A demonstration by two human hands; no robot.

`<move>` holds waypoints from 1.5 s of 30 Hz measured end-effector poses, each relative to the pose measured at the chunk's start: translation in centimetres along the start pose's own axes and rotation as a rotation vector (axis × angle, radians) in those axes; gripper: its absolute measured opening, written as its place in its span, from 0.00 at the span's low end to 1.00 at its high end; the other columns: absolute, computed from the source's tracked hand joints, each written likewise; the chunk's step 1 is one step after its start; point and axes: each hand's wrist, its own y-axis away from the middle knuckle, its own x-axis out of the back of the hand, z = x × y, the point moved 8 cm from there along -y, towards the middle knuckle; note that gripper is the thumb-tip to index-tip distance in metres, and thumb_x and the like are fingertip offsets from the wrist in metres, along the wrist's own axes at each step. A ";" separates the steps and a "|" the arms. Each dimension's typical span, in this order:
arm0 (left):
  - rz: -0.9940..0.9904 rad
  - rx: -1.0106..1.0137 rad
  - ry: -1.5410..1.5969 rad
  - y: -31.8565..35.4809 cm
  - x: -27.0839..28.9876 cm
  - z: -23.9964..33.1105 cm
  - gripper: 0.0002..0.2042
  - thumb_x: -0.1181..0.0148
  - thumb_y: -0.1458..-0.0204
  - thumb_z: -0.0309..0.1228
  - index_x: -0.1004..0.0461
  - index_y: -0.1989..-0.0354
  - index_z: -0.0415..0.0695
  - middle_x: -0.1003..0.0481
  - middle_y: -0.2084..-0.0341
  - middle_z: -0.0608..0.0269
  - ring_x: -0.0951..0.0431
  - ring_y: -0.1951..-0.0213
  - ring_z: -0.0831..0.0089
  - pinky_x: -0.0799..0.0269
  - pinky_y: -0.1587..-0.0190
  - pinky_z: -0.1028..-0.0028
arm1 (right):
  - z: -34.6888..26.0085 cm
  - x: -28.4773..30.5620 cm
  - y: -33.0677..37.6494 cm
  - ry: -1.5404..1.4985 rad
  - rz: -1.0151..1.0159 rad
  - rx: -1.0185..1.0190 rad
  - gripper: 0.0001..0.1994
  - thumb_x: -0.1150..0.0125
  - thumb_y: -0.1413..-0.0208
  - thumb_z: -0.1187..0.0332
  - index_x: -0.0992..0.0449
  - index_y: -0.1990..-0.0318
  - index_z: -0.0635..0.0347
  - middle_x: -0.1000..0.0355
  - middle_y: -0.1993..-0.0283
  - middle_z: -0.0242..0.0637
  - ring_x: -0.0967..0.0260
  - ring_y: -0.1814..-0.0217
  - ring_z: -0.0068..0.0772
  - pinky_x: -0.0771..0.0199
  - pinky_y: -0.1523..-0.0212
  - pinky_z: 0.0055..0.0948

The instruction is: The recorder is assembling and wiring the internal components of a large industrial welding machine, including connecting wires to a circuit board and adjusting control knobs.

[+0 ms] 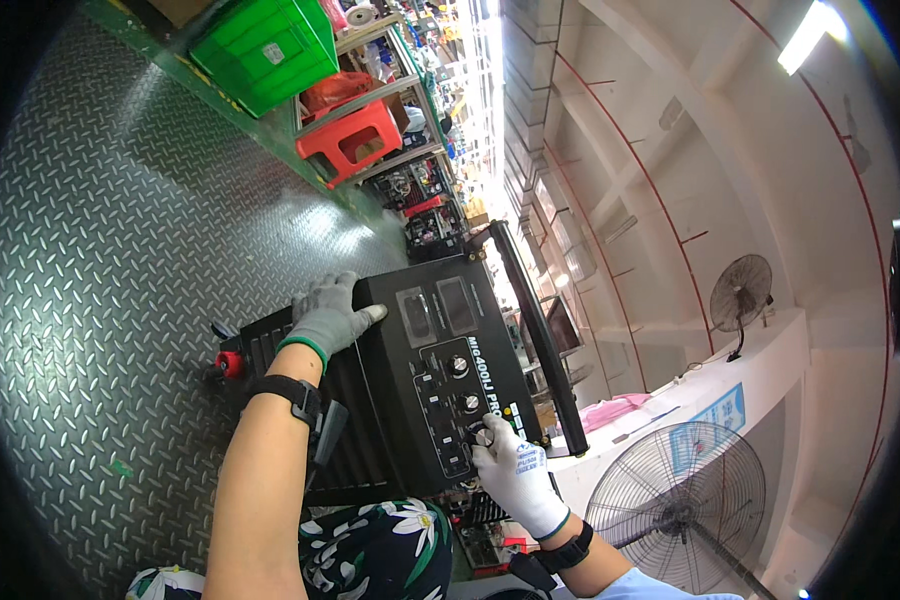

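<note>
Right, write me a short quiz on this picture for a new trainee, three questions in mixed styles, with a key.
1. Fill the blank: The right hand is at a round ____ on the black machine.

2. True or false: The left hand is gloved and touches that machine.

3. Multiple choice: What colour is the plastic bin near the red stool?
A. Yellow
B. Green
C. Blue

Key
1. knob
2. True
3. B
</note>
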 end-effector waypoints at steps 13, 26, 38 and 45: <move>0.013 -0.013 0.093 -0.3 -0.6 -0.3 0.39 0.39 0.48 0.58 0.37 0.33 0.45 0.35 0.36 0.51 0.38 0.32 0.52 0.44 0.31 0.54 | 0.5 -0.3 -0.1 0.012 0.028 0.017 0.21 0.40 0.44 0.72 0.30 0.43 0.68 0.21 0.57 0.51 0.20 0.57 0.50 0.20 0.57 0.37; 0.067 0.075 -0.074 3.0 1.0 -0.2 0.38 0.37 0.48 0.50 0.43 0.30 0.49 0.42 0.32 0.50 0.40 0.32 0.51 0.42 0.32 0.56 | 0.6 0.6 3.2 -0.199 0.021 0.010 0.34 0.40 0.43 0.76 0.45 0.29 0.68 0.21 0.60 0.42 0.21 0.66 0.33 0.22 0.62 0.28; 0.001 -0.445 -0.183 14.1 -5.4 15.6 0.27 0.39 0.48 0.58 0.25 0.54 0.46 0.20 0.67 0.54 0.17 0.65 0.55 0.22 0.62 0.59 | -1.0 -4.1 10.0 -0.545 0.111 0.372 0.28 0.36 0.44 0.62 0.32 0.40 0.71 0.30 0.39 0.59 0.31 0.38 0.57 0.31 0.38 0.44; -0.069 -0.595 -0.150 14.3 -5.8 17.6 0.18 0.34 0.51 0.36 0.26 0.51 0.48 0.25 0.62 0.56 0.19 0.61 0.54 0.23 0.57 0.56 | 2.6 -6.3 11.6 -0.684 0.164 0.233 0.28 0.37 0.43 0.61 0.31 0.39 0.71 0.29 0.40 0.56 0.29 0.40 0.56 0.29 0.40 0.42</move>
